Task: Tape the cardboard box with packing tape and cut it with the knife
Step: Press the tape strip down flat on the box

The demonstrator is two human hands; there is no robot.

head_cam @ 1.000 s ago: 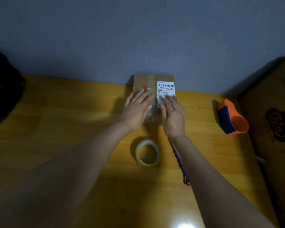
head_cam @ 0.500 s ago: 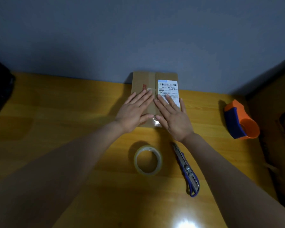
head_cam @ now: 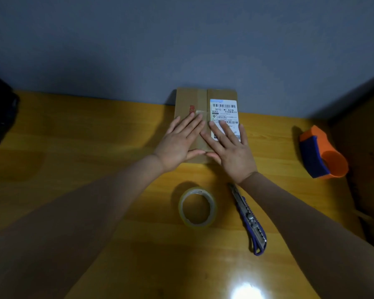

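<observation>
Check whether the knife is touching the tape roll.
Apart. The head view shows a strip of bare table between the knife and the tape roll.

Both hands (head_cam: pixel 205 145) flat on box (head_cam: pixel 191 100), tape roll (head_cam: pixel 197 206) and knife (head_cam: pixel 249 221) nearer

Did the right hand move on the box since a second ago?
Yes. The right hand slid back toward the person along the cardboard box, uncovering more of the white label it had mostly covered.
</observation>
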